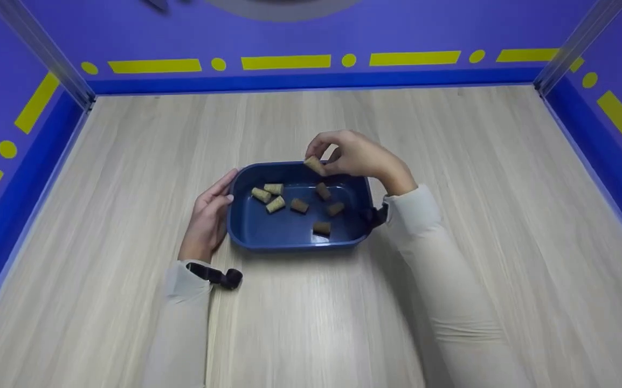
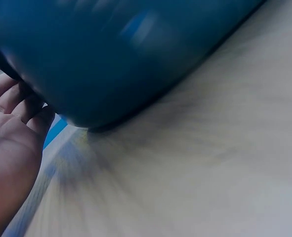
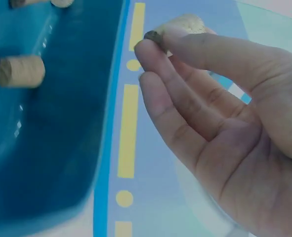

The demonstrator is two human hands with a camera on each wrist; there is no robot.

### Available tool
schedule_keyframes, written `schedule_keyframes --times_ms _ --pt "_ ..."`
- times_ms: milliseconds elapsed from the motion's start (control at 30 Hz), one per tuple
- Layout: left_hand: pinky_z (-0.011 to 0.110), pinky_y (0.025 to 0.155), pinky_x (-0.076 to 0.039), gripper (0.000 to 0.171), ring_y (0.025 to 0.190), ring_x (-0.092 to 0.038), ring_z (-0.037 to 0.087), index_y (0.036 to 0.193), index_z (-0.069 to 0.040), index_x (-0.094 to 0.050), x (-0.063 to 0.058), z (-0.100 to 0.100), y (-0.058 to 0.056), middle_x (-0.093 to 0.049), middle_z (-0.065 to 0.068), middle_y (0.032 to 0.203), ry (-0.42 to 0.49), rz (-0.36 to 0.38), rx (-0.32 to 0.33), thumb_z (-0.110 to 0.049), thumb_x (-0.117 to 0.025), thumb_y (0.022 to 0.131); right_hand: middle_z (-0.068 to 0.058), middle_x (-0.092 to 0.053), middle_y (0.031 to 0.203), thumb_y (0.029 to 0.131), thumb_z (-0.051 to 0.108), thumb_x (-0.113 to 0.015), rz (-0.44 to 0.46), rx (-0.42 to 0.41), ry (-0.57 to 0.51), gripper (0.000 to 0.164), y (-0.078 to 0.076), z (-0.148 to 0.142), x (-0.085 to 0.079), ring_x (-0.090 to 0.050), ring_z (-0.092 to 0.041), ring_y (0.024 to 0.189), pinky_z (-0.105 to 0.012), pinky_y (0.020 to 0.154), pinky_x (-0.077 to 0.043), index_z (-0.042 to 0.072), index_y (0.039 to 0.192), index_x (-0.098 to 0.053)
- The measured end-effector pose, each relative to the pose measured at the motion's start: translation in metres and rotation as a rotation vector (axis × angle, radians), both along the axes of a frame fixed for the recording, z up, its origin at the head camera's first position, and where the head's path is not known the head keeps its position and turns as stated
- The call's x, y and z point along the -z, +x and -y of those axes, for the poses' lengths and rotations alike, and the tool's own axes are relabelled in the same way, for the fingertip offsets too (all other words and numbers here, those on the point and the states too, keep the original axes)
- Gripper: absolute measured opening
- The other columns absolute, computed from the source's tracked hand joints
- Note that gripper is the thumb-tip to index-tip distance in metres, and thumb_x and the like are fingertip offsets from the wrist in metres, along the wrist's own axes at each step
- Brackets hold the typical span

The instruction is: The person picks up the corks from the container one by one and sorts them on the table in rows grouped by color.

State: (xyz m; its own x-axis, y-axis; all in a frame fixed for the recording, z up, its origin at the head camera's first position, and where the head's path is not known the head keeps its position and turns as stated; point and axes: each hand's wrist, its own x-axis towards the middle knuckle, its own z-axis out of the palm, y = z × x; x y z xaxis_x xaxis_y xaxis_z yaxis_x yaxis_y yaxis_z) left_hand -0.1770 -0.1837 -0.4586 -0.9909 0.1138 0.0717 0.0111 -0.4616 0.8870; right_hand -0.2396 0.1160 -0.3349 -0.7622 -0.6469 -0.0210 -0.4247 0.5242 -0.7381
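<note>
My left hand [image 1: 208,218] holds the left end of a dark blue plastic tub [image 1: 295,247], its thumb at the rim and its fingers against the outer wall. In the left wrist view the tub's side [image 2: 111,74] is blurred. Over the tub's far rim my right hand [image 1: 362,156] pinches a tapered cork [image 1: 315,165] between thumb and fingers; the right wrist view shows the same cork [image 3: 183,24] at the fingertips. Inside the tub, three light corks [image 1: 275,204] lie on the left. Several darker brown corks [image 1: 299,205] lie scattered in the middle and right.
The tub is near the middle of a pale wood-grain table [image 1: 289,318]. Blue-purple panels [image 1: 284,37] with yellow dashes and dots stand along its back and sides. A black wrist camera mount [image 1: 216,275] juts from the left sleeve.
</note>
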Motion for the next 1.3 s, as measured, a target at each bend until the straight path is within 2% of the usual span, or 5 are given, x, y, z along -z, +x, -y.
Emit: schedule_keyframes --times_ms 200,533,833,1033,1300 --pt "0.022 0.105 -0.041 0.058 0.128 -0.048 0.007 0.144 0.013 -0.027 0.002 -0.001 -0.001 -0.036 0.018 0.152 0.020 0.000 0.003 0.011 -0.038 0.087 -0.010 -0.063 0.112 0.083 -0.006 -0.066 0.041 0.063 -0.037 0.037 0.000 -0.022 -0.002 -0.069 -0.026 0.091 -0.035 0.082 -0.057 0.009 0.117 -0.062" --pt "0.021 0.102 -0.043 0.058 0.126 -0.050 0.007 0.144 0.013 -0.027 0.001 0.000 0.001 -0.044 0.013 0.148 0.024 -0.005 -0.001 0.011 -0.039 0.087 -0.012 -0.063 0.115 0.084 0.000 -0.069 0.005 0.172 -0.074 0.037 0.000 -0.056 0.004 -0.069 -0.022 0.088 -0.024 0.076 -0.053 0.008 0.120 -0.063" --pt "0.022 0.106 -0.041 0.057 0.129 -0.047 0.007 0.144 0.012 -0.028 -0.001 -0.001 0.001 -0.034 0.020 0.152 -0.015 0.015 -0.004 0.010 -0.038 0.089 -0.010 -0.063 0.119 0.085 0.001 -0.068 0.018 0.254 -0.078 0.041 0.000 -0.085 0.020 -0.066 -0.014 0.090 -0.020 0.071 -0.050 0.010 0.124 -0.062" --pt "0.022 0.103 -0.043 0.056 0.128 -0.049 0.008 0.144 0.013 -0.029 0.000 0.000 0.001 -0.040 0.016 0.150 0.003 0.005 0.001 0.010 -0.042 0.089 -0.011 -0.065 0.122 0.083 0.005 -0.071 -0.055 0.280 -0.065 0.041 -0.001 -0.104 0.032 -0.063 -0.008 0.083 -0.016 0.069 -0.050 0.007 0.124 -0.064" --pt "0.022 0.103 -0.043 0.056 0.127 -0.050 0.008 0.143 0.013 -0.030 0.001 0.000 0.001 -0.048 0.010 0.145 0.022 -0.005 0.002 0.010 -0.042 0.089 -0.010 -0.064 0.122 0.084 0.013 -0.073 -0.019 0.420 -0.057 0.041 -0.003 -0.126 0.052 -0.062 -0.007 0.089 -0.016 0.073 -0.048 0.010 0.124 -0.064"
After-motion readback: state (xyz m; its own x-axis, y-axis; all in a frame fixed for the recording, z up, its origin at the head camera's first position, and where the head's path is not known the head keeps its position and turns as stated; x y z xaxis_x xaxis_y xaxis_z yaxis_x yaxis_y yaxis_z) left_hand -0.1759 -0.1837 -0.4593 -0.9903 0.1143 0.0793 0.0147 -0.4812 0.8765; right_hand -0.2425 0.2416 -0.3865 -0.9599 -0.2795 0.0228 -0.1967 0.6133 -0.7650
